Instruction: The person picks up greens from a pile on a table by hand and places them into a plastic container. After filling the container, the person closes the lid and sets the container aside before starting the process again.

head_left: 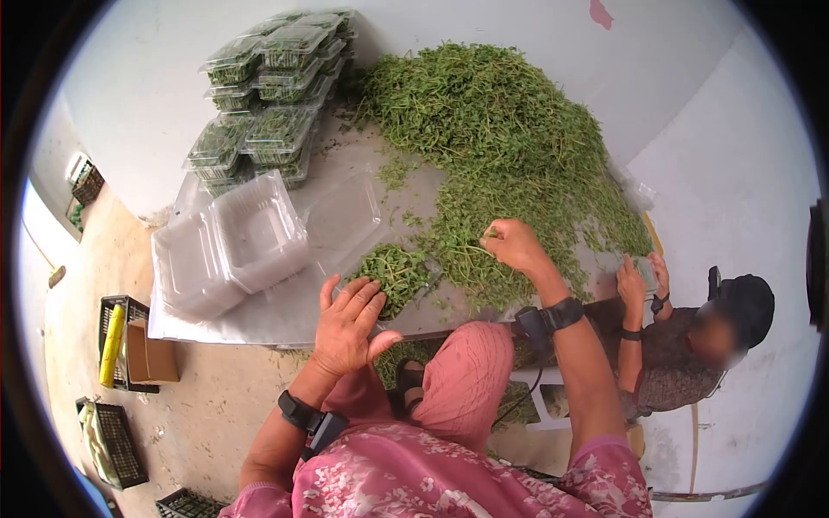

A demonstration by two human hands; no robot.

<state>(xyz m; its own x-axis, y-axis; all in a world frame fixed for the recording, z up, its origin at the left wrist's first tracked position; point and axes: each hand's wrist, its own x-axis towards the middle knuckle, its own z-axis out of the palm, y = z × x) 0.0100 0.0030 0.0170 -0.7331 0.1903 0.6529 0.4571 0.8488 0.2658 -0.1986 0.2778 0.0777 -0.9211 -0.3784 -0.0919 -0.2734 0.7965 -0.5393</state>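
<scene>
My left hand point(350, 326) is spread, its fingertips resting on the leafy greens point(395, 274) that fill a clear plastic box at the table's front edge. Thumb and fingers of my right hand point(518, 246) are pinched on a few green stems point(485, 239), over the near edge of a big heap of greens point(509, 129). The filled box's open lid point(345, 216) appears to lie flat behind it. Most of the box's walls are hidden by leaves and my left hand.
Nested empty clear boxes point(259, 229) stand at the left of the table point(285, 328). Filled, lidded boxes point(281, 129) are stacked behind them. At the right, a co-worker point(682, 363) holds a small pale object. Black crates point(117, 445) and a cardboard box point(151, 352) are on the floor.
</scene>
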